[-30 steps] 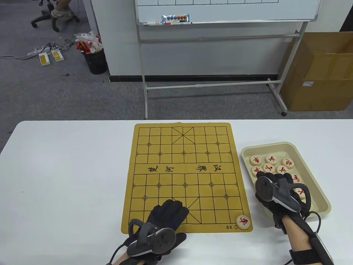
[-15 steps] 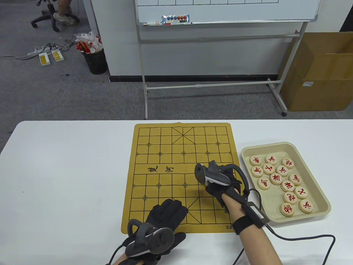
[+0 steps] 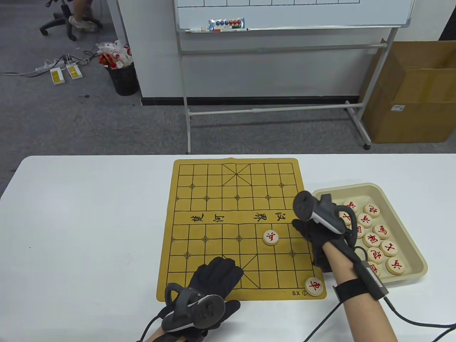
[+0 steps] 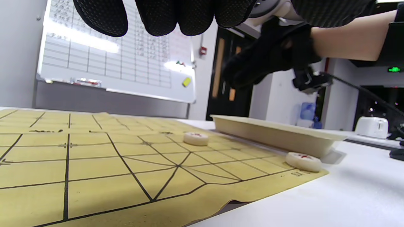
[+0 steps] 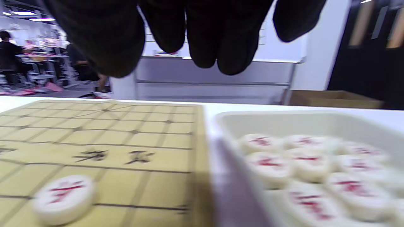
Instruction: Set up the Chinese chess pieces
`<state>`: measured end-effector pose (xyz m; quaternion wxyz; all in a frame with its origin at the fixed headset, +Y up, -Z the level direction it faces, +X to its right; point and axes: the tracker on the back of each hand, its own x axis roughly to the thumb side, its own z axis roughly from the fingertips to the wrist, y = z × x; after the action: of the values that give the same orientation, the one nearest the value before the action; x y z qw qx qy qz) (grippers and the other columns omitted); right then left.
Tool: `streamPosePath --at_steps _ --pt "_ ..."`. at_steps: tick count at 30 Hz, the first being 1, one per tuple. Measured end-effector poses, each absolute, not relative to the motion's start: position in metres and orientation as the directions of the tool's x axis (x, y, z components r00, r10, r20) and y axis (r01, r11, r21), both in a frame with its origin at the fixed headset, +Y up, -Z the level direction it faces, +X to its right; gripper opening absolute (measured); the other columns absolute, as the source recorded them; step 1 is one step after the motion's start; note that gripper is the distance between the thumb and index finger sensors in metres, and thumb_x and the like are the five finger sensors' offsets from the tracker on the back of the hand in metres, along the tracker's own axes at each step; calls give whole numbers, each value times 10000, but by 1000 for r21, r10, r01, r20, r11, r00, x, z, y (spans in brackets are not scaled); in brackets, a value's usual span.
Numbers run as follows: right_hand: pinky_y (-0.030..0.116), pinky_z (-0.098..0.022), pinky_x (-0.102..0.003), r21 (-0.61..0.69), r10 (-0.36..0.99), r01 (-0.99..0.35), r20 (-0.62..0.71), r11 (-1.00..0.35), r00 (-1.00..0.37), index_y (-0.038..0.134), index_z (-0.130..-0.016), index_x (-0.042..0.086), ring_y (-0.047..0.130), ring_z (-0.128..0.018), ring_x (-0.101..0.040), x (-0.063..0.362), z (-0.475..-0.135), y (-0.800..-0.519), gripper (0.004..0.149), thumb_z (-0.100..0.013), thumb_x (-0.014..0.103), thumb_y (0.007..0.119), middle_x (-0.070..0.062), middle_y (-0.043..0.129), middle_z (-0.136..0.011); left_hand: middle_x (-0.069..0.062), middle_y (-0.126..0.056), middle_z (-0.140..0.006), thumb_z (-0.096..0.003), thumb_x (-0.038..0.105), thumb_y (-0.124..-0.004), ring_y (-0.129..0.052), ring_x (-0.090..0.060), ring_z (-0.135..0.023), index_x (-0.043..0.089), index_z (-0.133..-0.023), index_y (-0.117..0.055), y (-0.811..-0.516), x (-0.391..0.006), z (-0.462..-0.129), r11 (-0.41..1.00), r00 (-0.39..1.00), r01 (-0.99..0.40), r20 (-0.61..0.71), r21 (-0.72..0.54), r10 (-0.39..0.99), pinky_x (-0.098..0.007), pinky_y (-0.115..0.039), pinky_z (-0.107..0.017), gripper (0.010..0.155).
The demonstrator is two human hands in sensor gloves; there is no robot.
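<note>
Yellow Chinese chess board mat (image 3: pixel 235 228) flat on the white table (image 3: pixel 89 221), with a cream tray (image 3: pixel 415 249) just beside its right edge. Two round pale pieces with red characters on the mat: a soldier piece (image 3: pixel 271 237) on the near half, right of centre, just below the river lettering, and a chariot piece (image 3: pixel 314 286) on the near right corner. More red-lettered pieces (image 3: pixel 381 231) packed flat in the tray, some hidden under the right hand.

Left hand (image 3: pixel 210 285) palm down on the mat's near edge, left of centre, fingers straight and together, holding nothing. Right hand (image 3: pixel 320 231) raised above the gap between mat and tray, wrist over the tray's near-left corner, fingertips (image 5: pixel 221 47) hanging loosely in the right wrist view with nothing between them. Both trackers strapped on the backs of the hands.

Behind the table, a rolling whiteboard (image 3: pixel 292 14), a cardboard box (image 3: pixel 413 92) at right, a black bin (image 3: pixel 123 76) at left on grey carpet.
</note>
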<state>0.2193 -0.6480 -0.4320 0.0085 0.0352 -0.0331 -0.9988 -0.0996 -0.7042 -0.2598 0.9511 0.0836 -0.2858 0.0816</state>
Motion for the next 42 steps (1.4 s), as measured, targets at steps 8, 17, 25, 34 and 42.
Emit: streamPosePath --at_steps 8,17,25,34,42 --pt "562 -764 -608 269 -179 149 -92 -952 -979 595 -1063 293 796 -968 -306 288 -426 -701 672 -451 366 861 -64 661 -1119 -44 -468 -1178 -387 598 -639 -516 -325 -1110 292 -1085 -441 -707 -97 -261 977 821 -186 562 101 98 -596 -572 -766 788" --pt "545 -770 -599 264 -242 207 -110 -942 -964 568 -1073 322 765 -951 -293 292 -436 -734 734 -418 400 888 -75 627 -1110 -48 -467 -1178 -388 600 -637 -516 -327 -1108 291 -1084 -442 -708 -99 -262 978 822 -188 559 86 109 -597 -572 -765 787" --pt "648 -728 -550 248 -253 218 -121 -944 -960 688 -1001 215 907 -746 -244 290 -442 -740 644 -416 411 873 -53 826 -928 -47 -467 -1178 -385 604 -633 -514 -326 -1109 289 -1085 -443 -708 -98 -263 980 818 -186 564 76 112 -597 -572 -765 790" --pt "651 -729 -538 245 -334 300 -114 -922 -935 659 -1023 287 864 -837 -264 287 -442 -747 665 -410 432 873 -71 712 -1045 -49 -468 -1178 -386 603 -636 -515 -326 -1110 290 -1085 -443 -707 -98 -263 981 821 -180 560 76 107 -598 -572 -765 790" --pt "715 -706 -508 252 -380 350 -79 -902 -922 674 -1026 257 951 -828 -250 281 -443 -747 683 -400 415 897 -92 785 -1030 -48 -468 -1178 -386 602 -636 -516 -328 -1108 289 -1084 -444 -707 -99 -263 981 822 -180 559 77 107 -598 -572 -765 788"
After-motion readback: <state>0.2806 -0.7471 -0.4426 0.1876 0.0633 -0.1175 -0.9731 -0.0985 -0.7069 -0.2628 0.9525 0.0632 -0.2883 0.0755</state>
